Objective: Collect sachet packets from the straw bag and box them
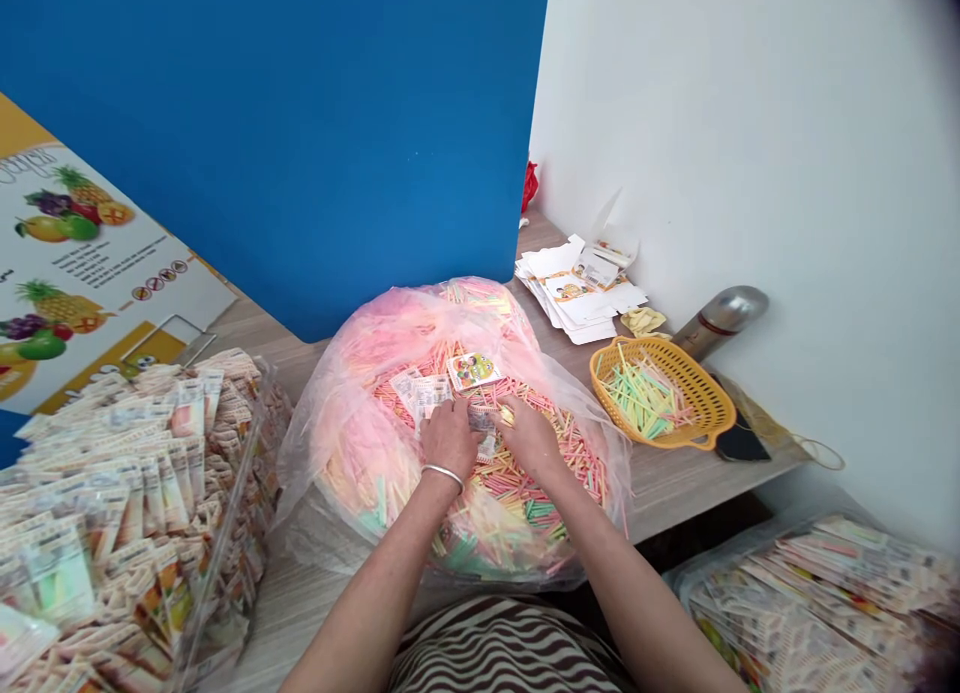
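Zebra-striped clothing [502,653] fills 6 o'clock, below the left hand [450,438] and right hand [529,435]. Their fingers [504,413] are half-curled at a small printed slip [481,420], though any grip is hidden, above a clear plastic bag [307,473] of pastel sticks [495,503]. A yellow plastic basket [660,393] sits at 3 o'clock.

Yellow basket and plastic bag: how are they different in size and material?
The yellow basket is rigid perforated plastic; the plastic bag is soft clear film. The basket is far smaller than the bag. The basket holds a small pile, the bag a huge heap. Both hold pastel sticks.
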### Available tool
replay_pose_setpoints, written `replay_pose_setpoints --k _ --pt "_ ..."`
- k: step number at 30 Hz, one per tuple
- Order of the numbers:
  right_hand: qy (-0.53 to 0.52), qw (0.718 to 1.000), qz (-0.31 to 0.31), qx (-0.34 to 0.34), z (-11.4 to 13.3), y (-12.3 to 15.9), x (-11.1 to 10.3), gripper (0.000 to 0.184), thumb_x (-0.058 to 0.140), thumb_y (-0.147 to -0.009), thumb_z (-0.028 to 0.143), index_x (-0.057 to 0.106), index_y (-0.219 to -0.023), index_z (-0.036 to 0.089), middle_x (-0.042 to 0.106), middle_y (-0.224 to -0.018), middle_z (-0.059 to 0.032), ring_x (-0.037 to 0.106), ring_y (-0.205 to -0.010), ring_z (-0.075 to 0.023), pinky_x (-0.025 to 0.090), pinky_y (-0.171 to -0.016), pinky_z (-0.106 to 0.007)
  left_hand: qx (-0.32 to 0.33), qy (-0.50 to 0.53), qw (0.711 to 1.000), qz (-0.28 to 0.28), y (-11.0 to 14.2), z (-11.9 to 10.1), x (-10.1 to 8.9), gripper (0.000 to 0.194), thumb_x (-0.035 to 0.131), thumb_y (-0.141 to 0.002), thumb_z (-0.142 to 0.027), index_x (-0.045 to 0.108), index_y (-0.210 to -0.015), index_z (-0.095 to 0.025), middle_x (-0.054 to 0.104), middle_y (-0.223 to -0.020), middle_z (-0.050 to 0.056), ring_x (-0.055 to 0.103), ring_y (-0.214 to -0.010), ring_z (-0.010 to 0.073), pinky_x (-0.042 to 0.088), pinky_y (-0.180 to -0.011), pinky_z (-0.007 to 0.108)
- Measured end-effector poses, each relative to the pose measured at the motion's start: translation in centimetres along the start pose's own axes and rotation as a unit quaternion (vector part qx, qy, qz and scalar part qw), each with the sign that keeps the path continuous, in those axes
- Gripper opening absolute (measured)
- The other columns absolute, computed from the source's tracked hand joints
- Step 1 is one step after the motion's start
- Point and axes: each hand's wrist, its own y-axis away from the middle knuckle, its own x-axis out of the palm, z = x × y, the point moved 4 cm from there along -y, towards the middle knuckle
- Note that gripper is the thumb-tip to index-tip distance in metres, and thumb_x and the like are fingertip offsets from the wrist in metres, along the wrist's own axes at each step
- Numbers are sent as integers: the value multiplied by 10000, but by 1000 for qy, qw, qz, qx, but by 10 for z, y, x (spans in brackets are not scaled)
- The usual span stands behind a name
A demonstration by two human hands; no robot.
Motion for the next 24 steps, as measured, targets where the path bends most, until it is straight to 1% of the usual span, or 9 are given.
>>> replay_pose_setpoints --k 3,6,10,13,15,18,20,22,24 --pt "101 994 37 9 7 -14 5 198 576 -915 337 657 -1024 193 722 -917 -119 669 -857 -261 414 -693 -302 6 15 1000 -10 3 1 -1 540 751 -749 -300 521 -1231 -216 588 -1160 107 554 -1106 295 399 -904 387" --pt "120 991 54 -5 7 -15 3 113 570 -894 249 642 -952 183 717 -897 -114 660 -848 -251 388 -678 -288 14 64 997 -48 5 3 -3 609 749 -740 -268 475 -1281 -203 576 -1165 109 550 -1090 270 403 -902 352" --pt "82 994 58 -46 -4 -3 -5 113 515 -886 171 619 -926 189 710 -896 -76 646 -842 -217 377 -687 -267 44 171 981 -84 7 2 -5 318 702 -773 -244 557 -1046 -171 611 -1033 76 558 -999 218 407 -856 304" --pt "61 995 44 -64 -9 7 -10 147 488 -881 158 623 -927 197 709 -888 -62 647 -840 -218 377 -684 -269 65 239 968 -41 7 -4 -6 128 670 -797 -269 592 -848 -182 636 -844 32 572 -805 176 389 -737 270" --pt "84 994 36 -57 -8 11 -12 201 500 -852 133 633 -986 202 712 -887 -66 651 -841 -233 375 -679 -278 64 253 965 2 7 -9 -7 114 642 -819 -304 625 -813 -192 642 -769 21 565 -712 163 361 -678 259" --pt "145 987 41 -49 -1 15 -16 277 513 -820 105 638 -1050 194 711 -852 -88 651 -799 -257 363 -654 -298 58 189 979 48 8 -14 -10 159 612 -837 -355 682 -824 -213 659 -755 47 583 -712 188 340 -663 267" --pt "162 984 46 -58 3 17 -17 268 515 -818 104 646 -1035 192 703 -816 -92 642 -763 -257 356 -645 -303 50 151 986 52 9 -14 -12 179 578 -855 -342 694 -796 -218 658 -747 60 586 -728 198 333 -666 272" --pt "117 991 27 -63 5 17 -22 220 499 -857 144 660 -996 200 688 -785 -78 624 -738 -238 361 -648 -299 40 171 984 35 8 -12 -14 213 558 -862 -312 667 -714 -205 622 -687 42 557 -694 177 317 -655 266" --pt "-10 998 -27 -51 5 14 -32 223 455 -928 256 671 -941 201 658 -745 -53 593 -704 -213 378 -645 -291 26 249 968 23 7 -7 -13 256 592 -831 -325 594 -621 -179 534 -599 2 486 -626 139 293 -625 253"
